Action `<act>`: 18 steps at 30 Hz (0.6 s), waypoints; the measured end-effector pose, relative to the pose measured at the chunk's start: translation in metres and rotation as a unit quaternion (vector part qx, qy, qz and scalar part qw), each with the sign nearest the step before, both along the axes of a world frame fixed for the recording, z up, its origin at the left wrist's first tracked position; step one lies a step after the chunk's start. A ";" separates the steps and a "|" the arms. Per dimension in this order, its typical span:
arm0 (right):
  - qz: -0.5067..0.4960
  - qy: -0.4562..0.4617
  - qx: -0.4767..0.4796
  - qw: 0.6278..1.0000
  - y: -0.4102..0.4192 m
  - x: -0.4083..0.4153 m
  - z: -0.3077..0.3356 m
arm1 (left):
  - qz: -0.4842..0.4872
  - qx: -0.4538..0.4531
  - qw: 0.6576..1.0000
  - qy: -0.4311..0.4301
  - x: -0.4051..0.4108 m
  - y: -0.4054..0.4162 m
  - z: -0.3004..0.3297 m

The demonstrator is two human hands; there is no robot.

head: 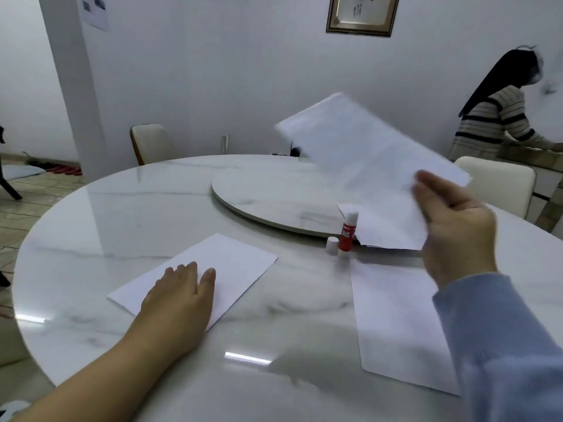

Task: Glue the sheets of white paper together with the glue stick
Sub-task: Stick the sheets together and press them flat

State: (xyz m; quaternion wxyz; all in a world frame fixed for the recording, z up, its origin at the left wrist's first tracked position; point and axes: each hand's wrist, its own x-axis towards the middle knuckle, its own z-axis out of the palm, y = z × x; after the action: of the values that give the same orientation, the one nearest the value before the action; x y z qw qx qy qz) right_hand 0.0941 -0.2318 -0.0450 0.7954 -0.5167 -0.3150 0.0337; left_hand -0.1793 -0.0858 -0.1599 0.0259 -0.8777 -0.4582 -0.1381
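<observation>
Left hand (179, 292) laid flat, fingers straight and together, pressing on a small white rectangular sheet of paper (213, 266) lying on the round white marble-patterned table (122, 214). Right hand (454, 226), in a light blue sleeve (502, 345), raised above the table and pinching by its near edge a larger white sheet of paper (359, 153), held up in the air, tilted and blurred. Red glue stick with white base (347, 234) standing upright and uncapped near the middle of the table, just in front of the round marble turntable (265, 190); small white cap (332, 245) standing just beside it on the left. Third white sheet (396, 324) lying flat on the table at the right, partly hidden under the blue sleeve. Another white sheet edge (387, 239) showing beneath the raised paper, behind the glue stick; hard to tell whether separate or part of the lifted sheet. Cream upholstered chairs (152, 144) at the far side of the table. Another person in a striped top (499, 120) standing at the far right. Framed picture (362, 13) on the white wall.
</observation>
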 end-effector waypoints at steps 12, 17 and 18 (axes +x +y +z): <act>-0.072 0.112 -0.237 0.962 0.040 0.069 -0.046 | 0.011 -0.043 0.996 -0.080 0.015 -0.021 0.019; -0.091 0.085 -0.309 0.943 0.049 0.076 -0.066 | -0.067 -0.065 0.992 -0.083 0.014 -0.025 0.018; -0.095 0.083 -0.309 0.943 0.050 0.076 -0.068 | -0.072 -0.069 0.992 -0.082 0.013 -0.025 0.018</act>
State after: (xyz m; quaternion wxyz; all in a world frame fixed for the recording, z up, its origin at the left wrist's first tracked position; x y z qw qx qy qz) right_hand 0.1706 -0.1822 -0.1127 0.6193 -0.7602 -0.1711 0.0965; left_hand -0.1658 -0.1107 -0.1422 -0.0818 -0.8939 -0.4028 -0.1790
